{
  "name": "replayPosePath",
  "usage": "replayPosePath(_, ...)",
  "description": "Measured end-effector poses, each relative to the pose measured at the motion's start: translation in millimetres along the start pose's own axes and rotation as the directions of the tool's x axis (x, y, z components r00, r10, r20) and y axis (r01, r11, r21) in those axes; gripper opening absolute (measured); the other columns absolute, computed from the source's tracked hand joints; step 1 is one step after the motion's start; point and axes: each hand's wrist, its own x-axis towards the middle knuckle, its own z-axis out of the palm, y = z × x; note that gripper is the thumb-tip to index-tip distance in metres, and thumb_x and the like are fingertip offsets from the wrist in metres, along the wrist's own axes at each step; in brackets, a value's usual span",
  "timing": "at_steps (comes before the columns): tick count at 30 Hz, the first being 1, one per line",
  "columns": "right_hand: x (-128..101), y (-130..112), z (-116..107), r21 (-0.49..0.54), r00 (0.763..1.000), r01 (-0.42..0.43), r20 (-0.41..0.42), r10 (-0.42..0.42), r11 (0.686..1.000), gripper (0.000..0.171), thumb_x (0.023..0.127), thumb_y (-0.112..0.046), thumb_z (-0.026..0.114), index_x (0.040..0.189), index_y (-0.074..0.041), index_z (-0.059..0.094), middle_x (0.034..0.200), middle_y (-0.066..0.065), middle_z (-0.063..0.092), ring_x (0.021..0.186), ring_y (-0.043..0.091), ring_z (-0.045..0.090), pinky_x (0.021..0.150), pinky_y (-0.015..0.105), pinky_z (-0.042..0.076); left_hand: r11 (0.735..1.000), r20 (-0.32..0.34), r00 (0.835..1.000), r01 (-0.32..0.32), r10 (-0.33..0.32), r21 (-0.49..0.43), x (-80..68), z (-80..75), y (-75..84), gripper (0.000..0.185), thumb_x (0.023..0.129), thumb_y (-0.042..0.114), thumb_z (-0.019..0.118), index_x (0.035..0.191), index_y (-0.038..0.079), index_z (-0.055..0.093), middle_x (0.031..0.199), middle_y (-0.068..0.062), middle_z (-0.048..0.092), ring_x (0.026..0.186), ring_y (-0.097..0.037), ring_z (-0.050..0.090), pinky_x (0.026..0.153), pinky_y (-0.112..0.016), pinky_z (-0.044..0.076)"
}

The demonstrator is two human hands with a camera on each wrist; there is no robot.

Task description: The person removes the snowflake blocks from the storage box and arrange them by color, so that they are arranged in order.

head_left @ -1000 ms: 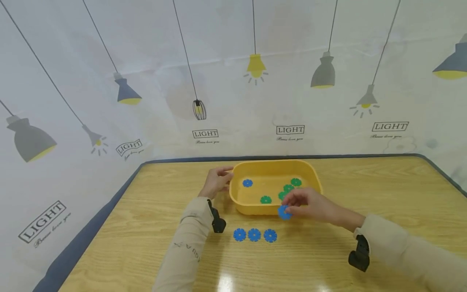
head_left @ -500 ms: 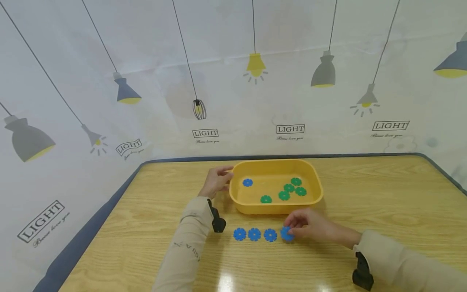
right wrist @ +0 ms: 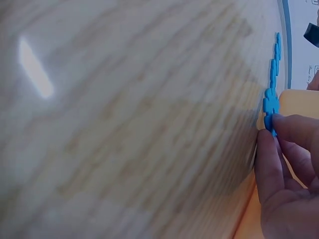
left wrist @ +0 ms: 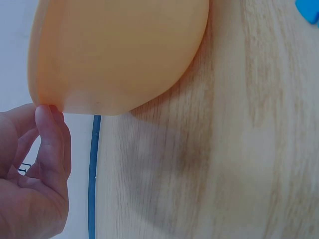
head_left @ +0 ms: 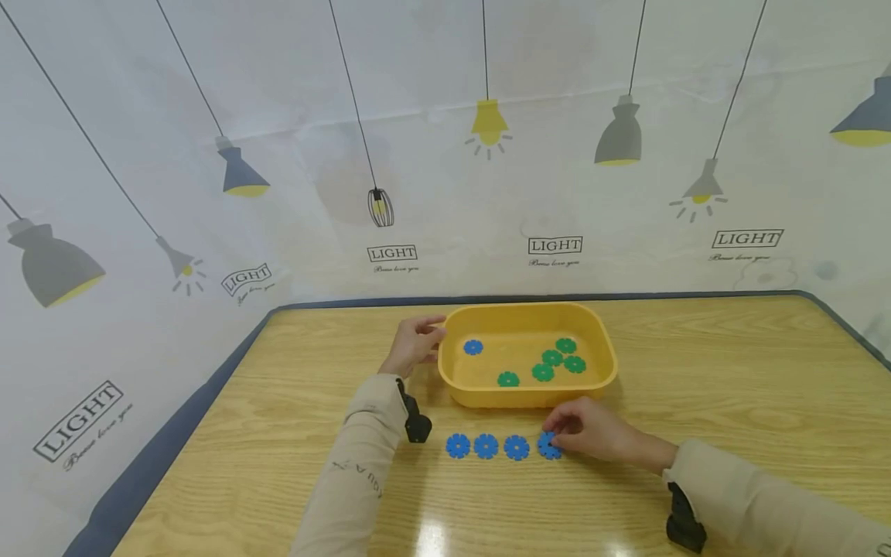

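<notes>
Under "LIGHT" wall print point(head_left: 554, 246), right hand point(head_left: 592, 432) pinches blue disc point(head_left: 547, 446); left hand point(head_left: 414, 346) fingertips touch yellow tub point(head_left: 529, 396).

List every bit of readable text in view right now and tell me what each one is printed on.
"LIGHT" in a box: printed five times on the backdrop, at and.
Cursive line under each "LIGHT": too small to read.
Lettering on the left sleeve: too blurred to read.
Yellow tray, blue discs, table: no text.

Staged booth: lamp-print backdrop point(head_left: 445, 155), table point(head_left: 731, 371)
</notes>
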Motion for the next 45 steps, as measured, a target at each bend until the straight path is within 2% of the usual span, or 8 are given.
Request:
replayPosePath(13, 2, 2, 3, -0.018, 1.000, 0.002, -0.012, -0.002, 1.000, 0.009, 0.078, -0.002, 0.064, 0.086, 0.000, 0.064, 0.081, 0.001, 0.062, 0.071, 0.004, 0.054, 0.063, 0.021, 0.048, 1.000, 0.002, 1.000, -0.009, 0.009, 0.000, -0.9, 0.3, 0.2, 0.035, 0.087, 0.011, 0.056, 0.121, 0.008, 0.055, 0.096, -0.011, 0.055, 0.087, -0.029, 0.060, 0.056, -0.026, 0.051)
replayPosePath(29, -3, -3, -3, 0.021, 1.000, 0.022, -0.012, -0.021, 1.000, 0.016, 0.078, -0.007, 0.066, 0.090, 0.003, 0.063, 0.084, 0.005, 0.062, 0.073, 0.006, 0.055, 0.065, 0.023, 0.048, 0.999, -0.003, 0.999, 0.033, -0.032, 0.011, 0.2, -0.2, 2.8, 0.033, 0.086, 0.012, 0.057, 0.119, 0.012, 0.057, 0.099, -0.011, 0.056, 0.083, -0.023, 0.060, 0.057, -0.026, 0.051)
replayPosePath(34, -6, -15, -13, 0.044, 0.999, 0.045, 0.008, -0.046, 0.998, 0.020, 0.080, -0.011, 0.064, 0.094, 0.004, 0.062, 0.086, 0.008, 0.062, 0.076, 0.006, 0.054, 0.068, 0.024, 0.048, 0.999, -0.003, 0.999, 0.034, -0.034, 0.006, -0.3, -0.3, 3.1, 0.033, 0.086, 0.012, 0.057, 0.120, 0.012, 0.057, 0.100, -0.011, 0.056, 0.083, -0.022, 0.060, 0.057, -0.026, 0.051)
replayPosePath(37, -5, -26, -19, 0.061, 0.995, 0.092, 0.021, -0.094, 0.994, 0.021, 0.082, -0.011, 0.062, 0.095, 0.006, 0.061, 0.088, 0.011, 0.062, 0.077, 0.006, 0.055, 0.067, 0.025, 0.049, 1.000, -0.003, 1.000, 0.029, -0.029, 0.004, -0.7, -0.6, 3.1, 0.033, 0.086, 0.012, 0.057, 0.120, 0.012, 0.057, 0.100, -0.011, 0.057, 0.083, -0.023, 0.061, 0.057, -0.025, 0.051)
replayPosePath(41, 2, -45, -27, 0.039, 0.987, 0.160, -0.004, -0.160, 0.986, 0.020, 0.084, -0.011, 0.060, 0.096, 0.005, 0.062, 0.089, 0.011, 0.063, 0.079, 0.008, 0.057, 0.066, 0.025, 0.050, 1.000, -0.004, 1.000, 0.025, -0.025, 0.006, -1.1, -0.6, 3.4, 0.033, 0.086, 0.012, 0.057, 0.119, 0.012, 0.057, 0.100, -0.012, 0.057, 0.085, -0.025, 0.061, 0.056, -0.025, 0.051)
replayPosePath(45, 15, -59, -37, 0.055, 0.988, 0.156, -0.028, -0.155, 0.986, 0.020, 0.087, -0.012, 0.057, 0.099, 0.003, 0.061, 0.090, 0.010, 0.063, 0.080, 0.010, 0.057, 0.066, 0.025, 0.050, 1.000, -0.010, 1.000, 0.026, -0.026, 0.006, -1.2, -0.1, 2.5, 0.033, 0.086, 0.012, 0.057, 0.119, 0.012, 0.057, 0.100, -0.012, 0.057, 0.087, -0.026, 0.060, 0.055, -0.025, 0.051)
